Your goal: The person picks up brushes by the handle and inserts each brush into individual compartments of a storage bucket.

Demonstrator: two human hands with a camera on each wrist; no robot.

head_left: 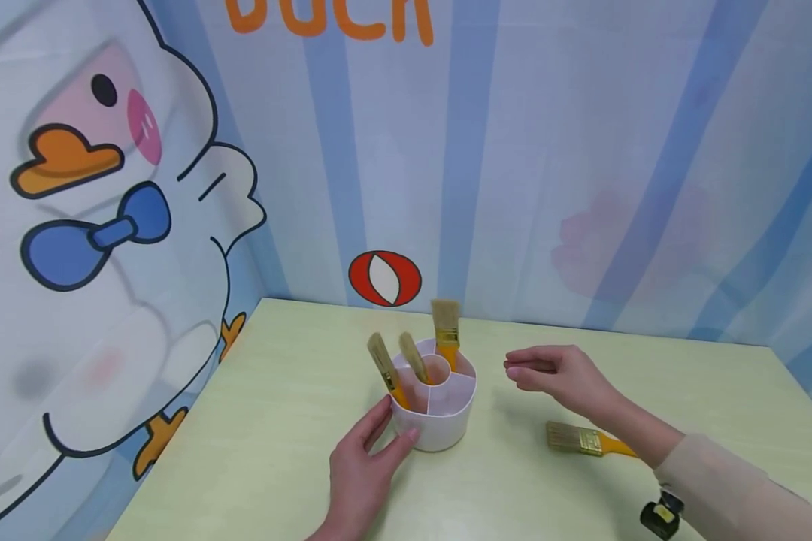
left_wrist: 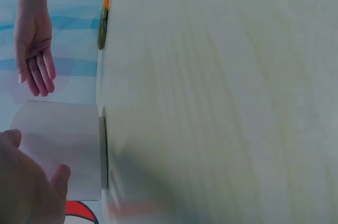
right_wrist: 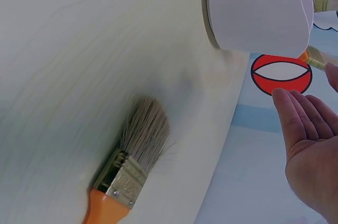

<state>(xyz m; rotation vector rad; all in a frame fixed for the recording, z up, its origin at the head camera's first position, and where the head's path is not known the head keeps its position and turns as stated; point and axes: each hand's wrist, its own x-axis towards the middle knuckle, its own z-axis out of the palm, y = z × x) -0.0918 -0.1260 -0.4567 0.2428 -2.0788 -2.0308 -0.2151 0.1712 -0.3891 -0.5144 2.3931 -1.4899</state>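
Observation:
A white round organizer (head_left: 436, 430) with several compartments stands on the table, holding three paintbrushes with orange handles. One paintbrush (head_left: 383, 362) leans out at the left, a smaller paintbrush (head_left: 414, 356) tilts from the central cup, and a wide paintbrush (head_left: 446, 330) rises at the back, bristles up. My left hand (head_left: 362, 458) grips the organizer's left side, thumb on its front wall. Right of it, my right hand (head_left: 560, 378) hovers over the table, fingers extended together and holding nothing. Below that hand lies another wide paintbrush (head_left: 582, 439), bristles pointing left, its handle end hidden by the forearm.
The light wooden table (head_left: 271, 421) ends at a cloth backdrop (head_left: 528, 188) with blue stripes and a red and white oval. A large cartoon duck (head_left: 108, 315) covers the cloth on the left. A small black device (head_left: 662, 515) hangs at the right wrist.

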